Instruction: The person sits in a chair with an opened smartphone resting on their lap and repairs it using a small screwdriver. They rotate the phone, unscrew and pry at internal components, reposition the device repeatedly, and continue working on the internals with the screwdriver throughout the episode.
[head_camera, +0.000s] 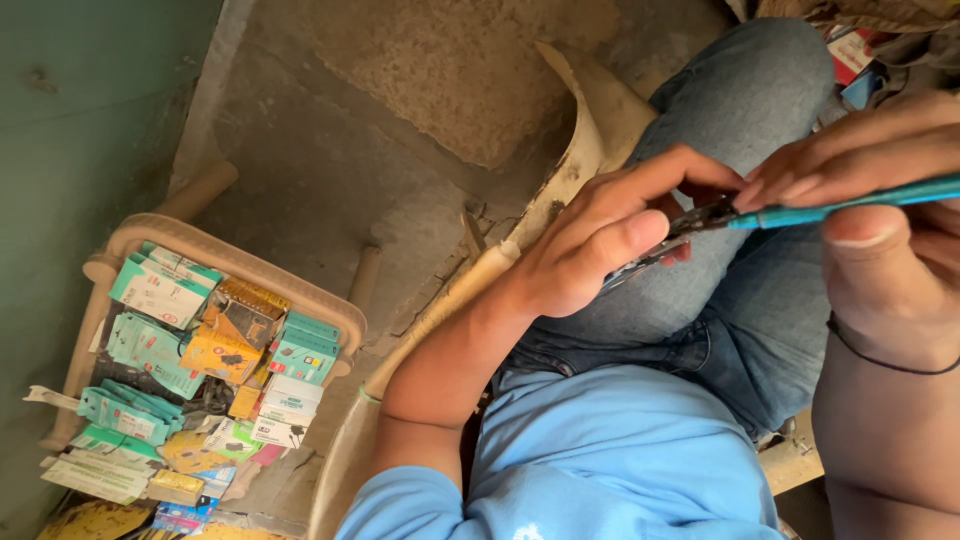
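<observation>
My left hand (600, 240) is curled around a small thin dark object (640, 268), of which only one edge shows past the thumb. My right hand (880, 190) grips a tool with a teal handle (850, 205). Its dark metal tip (705, 217) meets the object by my left fingertips. Both hands are held over my lap, above my blue jeans (740, 300). A thin dark band circles my right wrist (880, 360). I cannot tell what the held object is.
A beige plastic basket (330, 310) at the lower left holds several small teal, orange and white boxes (220, 350). The beige curved edge of a seat (585, 150) runs beside my leg. Beyond lie a rough concrete floor (400, 120) and a green wall (80, 120).
</observation>
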